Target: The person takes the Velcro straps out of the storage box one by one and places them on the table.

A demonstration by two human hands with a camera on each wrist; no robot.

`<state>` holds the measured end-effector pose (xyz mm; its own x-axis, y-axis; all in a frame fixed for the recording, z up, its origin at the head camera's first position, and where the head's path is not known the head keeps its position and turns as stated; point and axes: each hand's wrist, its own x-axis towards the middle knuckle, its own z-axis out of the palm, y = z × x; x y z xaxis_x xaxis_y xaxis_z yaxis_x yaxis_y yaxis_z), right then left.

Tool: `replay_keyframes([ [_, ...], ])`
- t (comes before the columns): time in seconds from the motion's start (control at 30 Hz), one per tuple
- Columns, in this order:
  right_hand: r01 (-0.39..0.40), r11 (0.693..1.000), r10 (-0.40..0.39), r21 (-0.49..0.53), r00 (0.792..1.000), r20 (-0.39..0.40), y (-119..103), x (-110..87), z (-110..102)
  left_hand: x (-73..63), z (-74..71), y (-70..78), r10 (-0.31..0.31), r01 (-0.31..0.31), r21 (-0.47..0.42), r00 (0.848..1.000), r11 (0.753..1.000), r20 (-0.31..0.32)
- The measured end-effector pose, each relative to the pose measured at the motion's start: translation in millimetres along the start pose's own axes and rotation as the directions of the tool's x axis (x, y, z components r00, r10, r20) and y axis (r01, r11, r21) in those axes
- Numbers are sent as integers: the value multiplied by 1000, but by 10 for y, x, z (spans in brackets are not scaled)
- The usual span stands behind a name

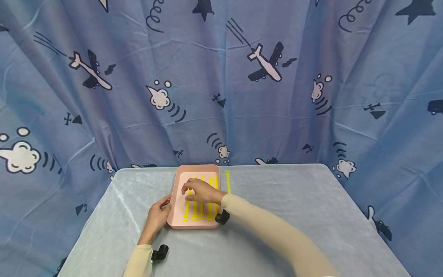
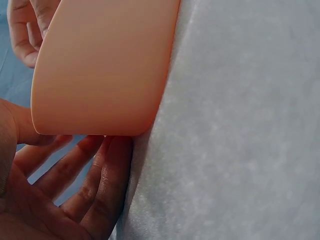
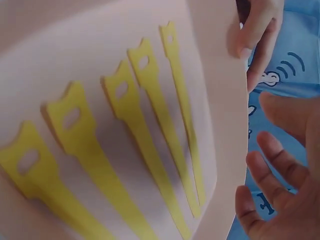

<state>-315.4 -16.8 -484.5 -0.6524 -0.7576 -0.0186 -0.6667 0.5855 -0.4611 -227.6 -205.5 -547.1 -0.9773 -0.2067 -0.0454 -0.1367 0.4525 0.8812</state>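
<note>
A pink tray lies on the table with several yellow straps in it, side by side. Each strap has a wider slotted, notched head, plain to see in the right wrist view. My left hand touches the tray's left side, its fingertips against the outer wall and its thumb by the rim. Over the tray hovers my right hand, fingers loosely bent, nothing between them; it hides part of the straps. Another yellow strap lies on the table just right of the tray, partly covered by the right forearm.
A pale grey cloth covers the table. Behind it hangs a blue curtain printed with planes and stars. The tray stands near the table's far edge. Black cameras are worn on the left wrist and the right wrist.
</note>
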Motion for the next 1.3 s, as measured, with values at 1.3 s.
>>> replay_keyframes([
  [1.3, 145, 827, -14, -544, 971, 238, 47, 357, 211, 23, -5, -23, 7, -7, -13, 1000, 1000, -3],
])
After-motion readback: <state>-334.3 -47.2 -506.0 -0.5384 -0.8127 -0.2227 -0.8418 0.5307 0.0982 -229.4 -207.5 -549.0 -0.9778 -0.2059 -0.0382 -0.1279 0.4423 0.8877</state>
